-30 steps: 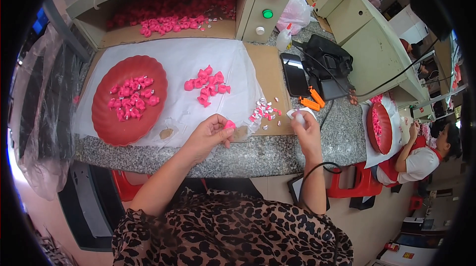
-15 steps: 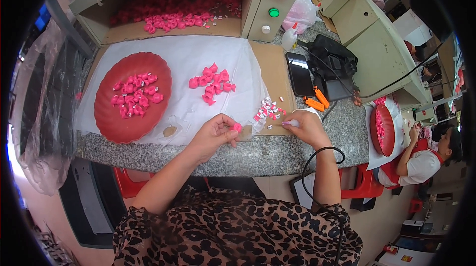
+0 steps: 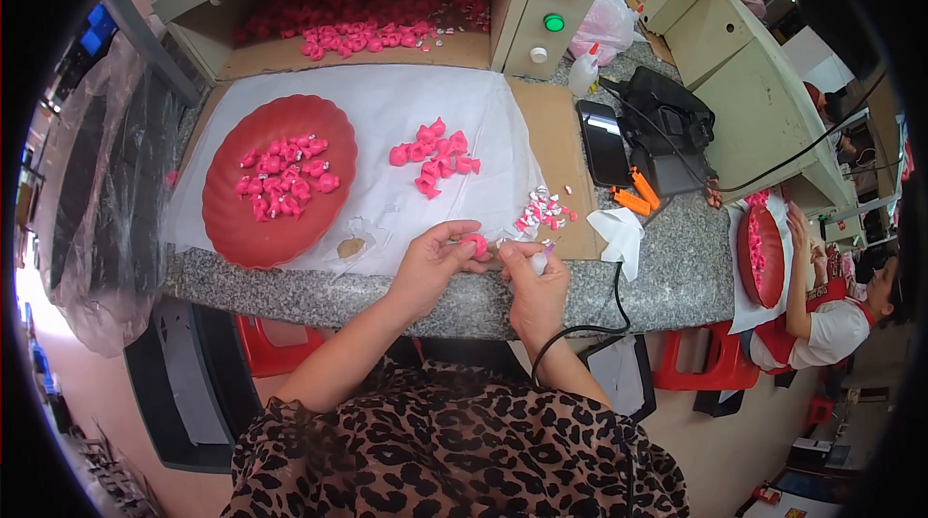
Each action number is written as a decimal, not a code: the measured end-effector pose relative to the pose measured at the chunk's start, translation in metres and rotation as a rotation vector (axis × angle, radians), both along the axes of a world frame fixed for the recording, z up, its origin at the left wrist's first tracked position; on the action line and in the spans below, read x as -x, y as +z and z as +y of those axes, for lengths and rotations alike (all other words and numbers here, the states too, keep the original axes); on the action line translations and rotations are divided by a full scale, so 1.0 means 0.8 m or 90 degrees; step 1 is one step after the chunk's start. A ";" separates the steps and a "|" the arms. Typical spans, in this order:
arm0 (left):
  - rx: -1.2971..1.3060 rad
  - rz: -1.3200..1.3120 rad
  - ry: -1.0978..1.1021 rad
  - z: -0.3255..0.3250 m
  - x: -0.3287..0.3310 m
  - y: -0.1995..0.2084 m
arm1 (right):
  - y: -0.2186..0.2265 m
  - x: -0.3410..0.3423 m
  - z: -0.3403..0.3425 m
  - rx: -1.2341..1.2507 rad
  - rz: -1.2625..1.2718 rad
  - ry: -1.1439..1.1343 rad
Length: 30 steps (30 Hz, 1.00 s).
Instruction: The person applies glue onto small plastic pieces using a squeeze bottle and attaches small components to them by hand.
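My left hand (image 3: pixel 437 262) is closed, pinching a small pink molded piece (image 3: pixel 475 245) between thumb and fingertips above the front edge of the table. Close to its right is my right hand (image 3: pixel 537 288), closed around a small whitish tube with a purple tip (image 3: pixel 538 263). Its thumb and forefinger also pinch a tiny whitish bit (image 3: pixel 501 243) beside the pink piece; its exact shape is too small to tell. Small pink-and-white parts (image 3: pixel 544 212) lie heaped just beyond the right hand. Several loose pink pieces (image 3: pixel 434 156) rest on the white sheet (image 3: pixel 377 102).
A red scalloped tray (image 3: pixel 227 218) holds more pink pieces at left. Behind stands a boxy machine (image 3: pixel 527 11) with pink pieces inside. On the right are a phone (image 3: pixel 604 146), black bag (image 3: pixel 667 117), orange clips (image 3: pixel 635 192), white tissue (image 3: pixel 619 236), a black cable (image 3: pixel 619 301) and a co-worker (image 3: pixel 836 325).
My right hand has moved left from beside the heap of small parts to my left hand, uncovering the white tissue. My left hand still holds the pink piece. The whole view has shifted slightly.
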<state>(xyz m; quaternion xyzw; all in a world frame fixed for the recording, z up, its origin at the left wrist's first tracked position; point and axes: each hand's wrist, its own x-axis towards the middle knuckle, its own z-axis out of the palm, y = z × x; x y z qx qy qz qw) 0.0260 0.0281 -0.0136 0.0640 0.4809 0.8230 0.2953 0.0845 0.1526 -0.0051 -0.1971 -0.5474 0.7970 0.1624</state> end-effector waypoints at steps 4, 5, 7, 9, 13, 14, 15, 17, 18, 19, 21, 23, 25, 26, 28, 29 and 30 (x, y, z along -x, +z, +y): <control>0.009 0.023 -0.010 -0.002 -0.001 -0.006 | 0.010 0.000 -0.009 -0.029 0.033 0.036; 0.013 0.038 -0.018 -0.002 -0.001 -0.007 | 0.010 0.000 -0.009 -0.019 0.032 0.035; 0.016 0.052 -0.024 -0.003 -0.001 -0.009 | 0.008 0.001 -0.010 -0.010 0.030 0.037; 0.007 0.063 -0.020 -0.002 -0.002 -0.010 | 0.006 0.001 -0.010 -0.028 0.040 0.050; 0.007 0.069 -0.019 -0.003 -0.002 -0.009 | 0.001 0.001 -0.011 -0.059 0.036 0.045; 0.003 0.069 -0.020 -0.004 -0.002 -0.010 | 0.002 0.002 -0.012 -0.057 0.034 0.044; -0.002 0.068 -0.022 -0.004 -0.002 -0.010 | 0.002 0.001 -0.012 -0.055 0.031 0.042; 0.000 0.061 -0.016 -0.002 -0.003 -0.008 | -0.004 0.002 -0.009 -0.073 0.027 0.052; 0.002 0.056 -0.011 -0.002 -0.004 -0.007 | -0.005 0.002 -0.009 -0.090 0.026 0.061; 0.001 0.057 -0.010 -0.002 -0.004 -0.007 | -0.002 0.001 -0.008 -0.091 0.026 0.062; 0.004 0.078 -0.020 -0.003 -0.004 -0.011 | 0.009 0.001 -0.009 -0.130 -0.002 0.070; -0.001 0.077 -0.016 -0.005 -0.004 -0.013 | 0.011 0.001 -0.007 -0.169 0.007 0.086; -0.008 0.077 -0.017 -0.003 -0.003 -0.013 | 0.014 0.001 -0.001 -0.209 0.016 0.098; -0.004 0.068 -0.020 -0.003 -0.003 -0.012 | 0.016 0.002 0.002 -0.141 -0.029 0.094; 0.000 0.059 -0.023 -0.004 -0.002 -0.010 | 0.016 0.005 0.003 -0.072 -0.075 0.090; 0.000 0.051 -0.038 -0.005 -0.001 -0.009 | 0.014 0.007 0.001 -0.008 -0.089 0.104; -0.001 0.042 -0.052 -0.007 -0.001 -0.008 | 0.014 0.008 0.000 0.056 -0.103 0.118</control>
